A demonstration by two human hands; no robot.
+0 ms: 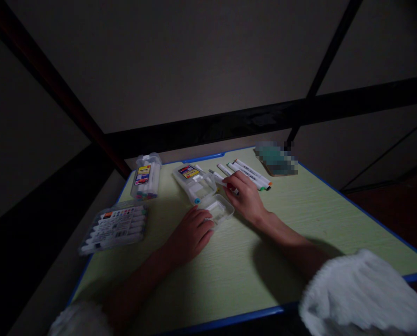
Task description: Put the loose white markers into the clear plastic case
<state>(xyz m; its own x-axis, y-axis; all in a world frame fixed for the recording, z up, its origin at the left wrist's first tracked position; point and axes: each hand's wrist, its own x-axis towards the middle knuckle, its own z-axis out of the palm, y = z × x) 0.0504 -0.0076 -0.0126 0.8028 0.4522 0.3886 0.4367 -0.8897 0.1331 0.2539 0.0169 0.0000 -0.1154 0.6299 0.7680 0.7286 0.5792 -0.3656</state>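
Observation:
My right hand (245, 196) is closed, pinching a white marker (219, 177) with a red end between thumb and fingers. A clear plastic marker case (204, 189) lies opened just left of it, with a yellow and red label on its body. Inside, a marker with a blue end (197, 200) shows. My left hand (194, 231) has its fingers bent over the near edge of the case's clear lid (225, 205). To the right of the case several loose white markers (248, 173) lie side by side, with orange, green and dark ends.
A filled clear marker case (147, 177) stands at the back left. Another flat case of markers (115, 228) overhangs the table's left edge. A pixelated greenish object (276, 158) lies at the back right. The pale green table (208, 289) has a blue rim, with a wall behind.

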